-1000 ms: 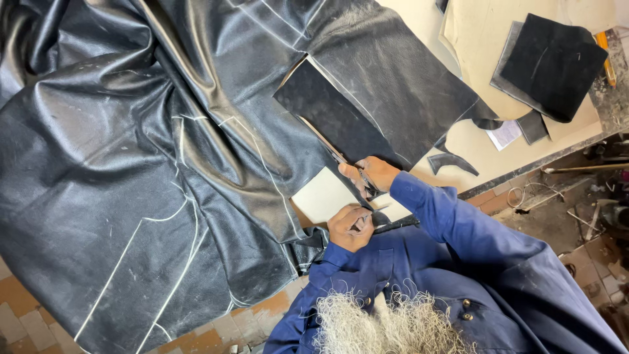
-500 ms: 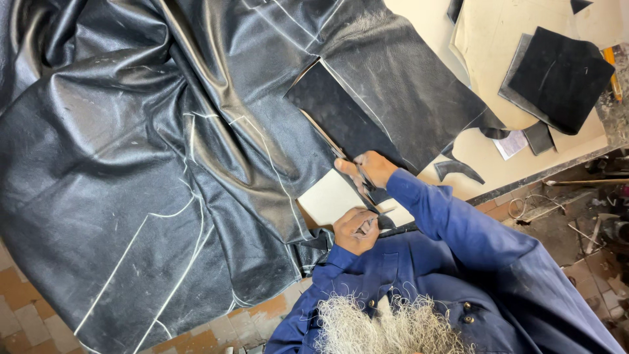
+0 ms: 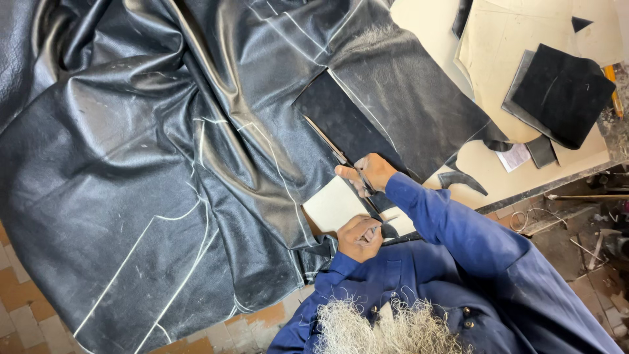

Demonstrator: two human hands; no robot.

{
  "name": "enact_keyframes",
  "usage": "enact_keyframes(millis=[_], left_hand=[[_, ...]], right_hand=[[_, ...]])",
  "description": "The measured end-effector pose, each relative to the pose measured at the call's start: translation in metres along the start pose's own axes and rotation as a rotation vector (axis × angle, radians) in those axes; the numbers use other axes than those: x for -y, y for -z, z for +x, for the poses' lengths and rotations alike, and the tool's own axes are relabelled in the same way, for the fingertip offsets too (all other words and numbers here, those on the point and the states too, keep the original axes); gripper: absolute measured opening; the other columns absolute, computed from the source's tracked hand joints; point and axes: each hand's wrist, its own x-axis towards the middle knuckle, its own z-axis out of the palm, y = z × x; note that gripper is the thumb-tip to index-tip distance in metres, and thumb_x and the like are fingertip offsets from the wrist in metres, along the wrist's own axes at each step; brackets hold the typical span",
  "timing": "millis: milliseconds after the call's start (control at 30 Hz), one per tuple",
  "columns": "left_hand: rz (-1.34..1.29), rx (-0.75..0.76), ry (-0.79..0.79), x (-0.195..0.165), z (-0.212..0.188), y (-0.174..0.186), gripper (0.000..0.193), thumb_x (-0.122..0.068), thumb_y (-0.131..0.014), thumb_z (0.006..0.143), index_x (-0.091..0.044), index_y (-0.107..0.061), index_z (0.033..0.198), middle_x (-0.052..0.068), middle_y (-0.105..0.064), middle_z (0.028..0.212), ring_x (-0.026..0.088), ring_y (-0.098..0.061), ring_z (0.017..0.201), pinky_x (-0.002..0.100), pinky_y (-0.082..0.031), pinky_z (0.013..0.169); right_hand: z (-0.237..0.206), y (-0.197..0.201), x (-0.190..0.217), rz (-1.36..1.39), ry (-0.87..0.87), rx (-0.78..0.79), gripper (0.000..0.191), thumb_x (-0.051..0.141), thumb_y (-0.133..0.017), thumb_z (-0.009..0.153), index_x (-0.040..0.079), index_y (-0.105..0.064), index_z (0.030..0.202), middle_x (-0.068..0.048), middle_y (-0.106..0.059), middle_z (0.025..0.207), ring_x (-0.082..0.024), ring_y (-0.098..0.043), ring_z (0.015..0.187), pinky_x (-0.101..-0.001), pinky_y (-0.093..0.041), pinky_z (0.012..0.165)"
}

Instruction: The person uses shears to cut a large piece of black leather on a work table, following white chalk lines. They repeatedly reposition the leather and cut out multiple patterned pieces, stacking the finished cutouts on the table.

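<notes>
Head view | right hand [image 3: 372, 172] holds scissors [image 3: 334, 149], blades pointing up-left along leather [image 3: 164, 164] | left hand [image 3: 359, 237] grips leather edge

black leather [image 3: 164, 170], white lines, blue sleeve [image 3: 458, 229]

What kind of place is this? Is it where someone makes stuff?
Probably a leather workshop. A big black leather hide with chalk lines covers the table, scissors cut it, and cut pieces lie nearby.

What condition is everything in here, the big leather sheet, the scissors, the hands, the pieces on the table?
Black leather sheet: crumpled, chalk-marked, partly cut.
Scissors: blades in the cut.
Right hand: gripping the scissors.
Left hand: closed on the leather's edge.
Black cut pieces: stacked flat on the table.
</notes>
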Motion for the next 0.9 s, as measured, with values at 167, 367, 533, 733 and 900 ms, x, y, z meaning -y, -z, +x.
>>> enact_keyframes(millis=[167,367,533,733,900], left_hand=[[0.010,-0.004,0.012,-0.002,0.000,0.001,0.017,0.000,-0.077,0.080,-0.001,-0.075,0.097,0.009,-0.072,0.092,0.010,-0.068,0.064,0.023,-0.054,0.059],[-0.028,0.035,0.020,0.002,-0.002,0.003,0.017,0.001,-0.077,0.081,-0.001,-0.075,0.098,0.009,-0.072,0.092,0.009,-0.066,0.063,0.022,-0.052,0.058],[0.025,-0.010,0.008,0.006,-0.009,0.002,0.016,-0.002,-0.077,0.080,-0.002,-0.075,0.096,0.010,-0.073,0.092,0.011,-0.068,0.067,0.024,-0.054,0.061],[0.119,0.021,-0.141,-0.009,0.008,-0.003,0.013,-0.005,-0.077,0.082,-0.003,-0.075,0.095,0.011,-0.073,0.092,0.020,-0.072,0.077,0.029,-0.058,0.071],[0.261,0.042,-0.015,-0.047,0.027,-0.012,0.021,-0.006,-0.075,0.077,-0.004,-0.073,0.098,0.012,-0.073,0.097,0.024,-0.069,0.075,0.032,-0.056,0.070]], right_hand=[[0.010,-0.004,0.019,0.017,0.052,0.048,0.063,0.062,-0.078,0.078,0.001,-0.064,0.067,-0.011,-0.064,0.056,-0.018,-0.063,0.047,-0.0280,-0.052,0.047],[0.016,-0.005,0.023,0.172,0.070,0.093,0.054,0.059,-0.079,0.078,0.009,-0.062,0.066,-0.008,-0.060,0.057,-0.018,-0.061,0.048,-0.0295,-0.051,0.046],[0.005,-0.011,0.034,0.004,0.048,-0.008,0.055,0.049,-0.086,0.076,-0.001,-0.065,0.067,-0.009,-0.063,0.059,-0.018,-0.064,0.049,-0.0301,-0.054,0.047],[-0.030,0.014,0.020,0.061,0.112,0.020,0.050,0.044,-0.084,0.080,-0.003,-0.070,0.070,-0.009,-0.065,0.059,-0.017,-0.062,0.048,-0.0315,-0.051,0.047],[-0.084,0.098,-0.074,-0.087,0.237,-0.062,0.048,0.045,-0.081,0.082,0.000,-0.070,0.071,-0.007,-0.065,0.058,-0.014,-0.061,0.050,-0.0336,-0.047,0.049]])
